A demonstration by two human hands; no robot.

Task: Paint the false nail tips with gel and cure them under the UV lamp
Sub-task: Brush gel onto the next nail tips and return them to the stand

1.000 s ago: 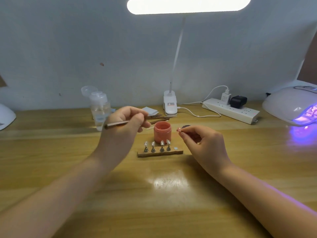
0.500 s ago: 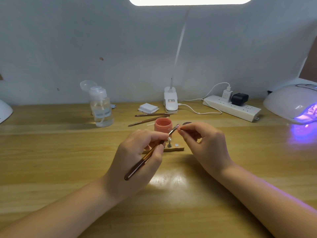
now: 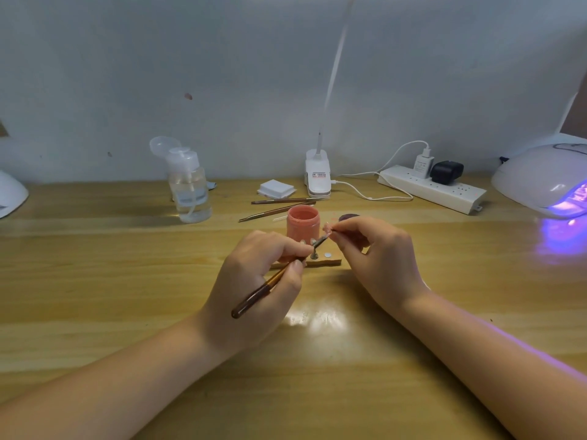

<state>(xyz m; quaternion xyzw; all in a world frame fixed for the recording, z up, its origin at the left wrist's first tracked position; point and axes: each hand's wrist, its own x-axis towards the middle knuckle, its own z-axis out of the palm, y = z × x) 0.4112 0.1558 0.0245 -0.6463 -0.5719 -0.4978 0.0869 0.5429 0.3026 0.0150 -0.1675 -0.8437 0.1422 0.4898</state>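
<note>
Two hands work above desk [image 3: 127,312]: left hand [image 3: 257,281] grips gel brush [image 3: 273,281]; right hand [image 3: 378,255] pinches nail tip [image 3: 328,229] w/ brush tip touching it, just in front of pink gel jar [image 3: 302,222].

Power strip [image 3: 432,192], clear pump bottle [image 3: 190,192]

My left hand [image 3: 257,281] grips a brown brush [image 3: 270,285], its tip touching the nail tip [image 3: 328,229] pinched in my right hand [image 3: 378,258]. The coral gel jar [image 3: 302,222] stands at twelve o'clock; the UV lamp [image 3: 540,182] glows at two o'clock.
</note>
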